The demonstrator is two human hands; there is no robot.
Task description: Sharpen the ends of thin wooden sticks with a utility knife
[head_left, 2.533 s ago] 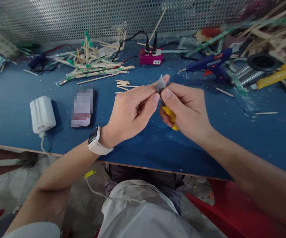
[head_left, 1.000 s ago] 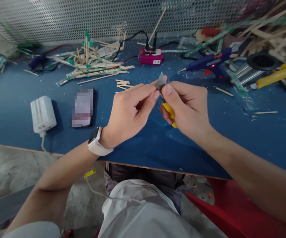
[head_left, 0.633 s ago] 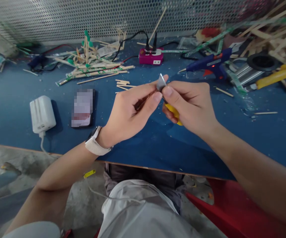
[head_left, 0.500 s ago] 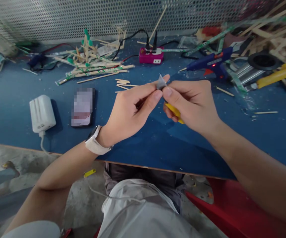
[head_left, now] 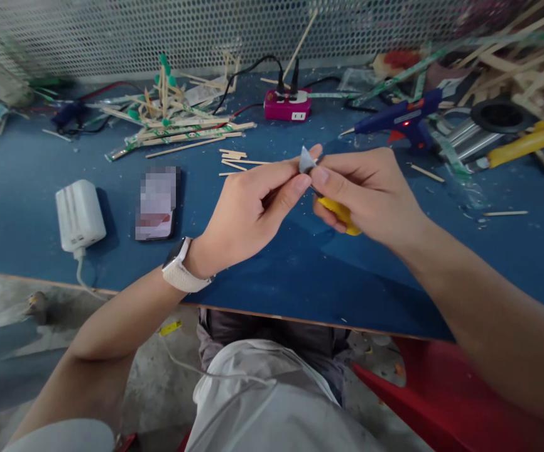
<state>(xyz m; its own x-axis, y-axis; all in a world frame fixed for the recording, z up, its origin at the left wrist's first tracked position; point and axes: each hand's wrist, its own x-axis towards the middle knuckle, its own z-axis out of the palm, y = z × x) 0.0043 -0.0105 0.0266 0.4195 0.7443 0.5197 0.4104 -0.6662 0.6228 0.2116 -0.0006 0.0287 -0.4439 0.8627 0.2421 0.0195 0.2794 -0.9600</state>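
Right hand gripping a yellow cutter, blade right by the left hand. Phone just lying on the blue table.

Workshop: glue gun, wooden sticks

No text is readable; the print on the blue plastic glue gun and green-and-clear plastic wrappers is too small.

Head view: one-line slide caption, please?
Right hand gripping a yellow-handled utility knife beside the left hand, above a blue table.
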